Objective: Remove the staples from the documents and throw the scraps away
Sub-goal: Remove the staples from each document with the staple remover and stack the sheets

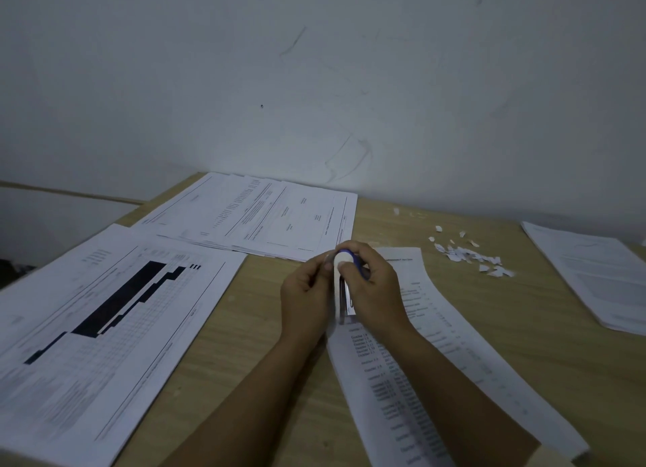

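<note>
My right hand (375, 288) grips a white and blue stapler-like tool (344, 274) held upright over the upper left corner of a printed document (437, 372) that runs from the table's middle toward the lower right. My left hand (306, 293) is closed right beside the tool, its fingertips pinching at the tool's top or the paper's corner; which one I cannot tell. The corner itself is hidden behind both hands. A small heap of torn paper scraps (470, 257) lies on the wooden table (265, 344) to the right, behind the document.
A large sheet with a black stepped chart (105, 323) covers the left of the table. Several overlapping printed pages (265, 218) lie at the back by the grey wall. Another stack of papers (601, 274) sits at the right edge.
</note>
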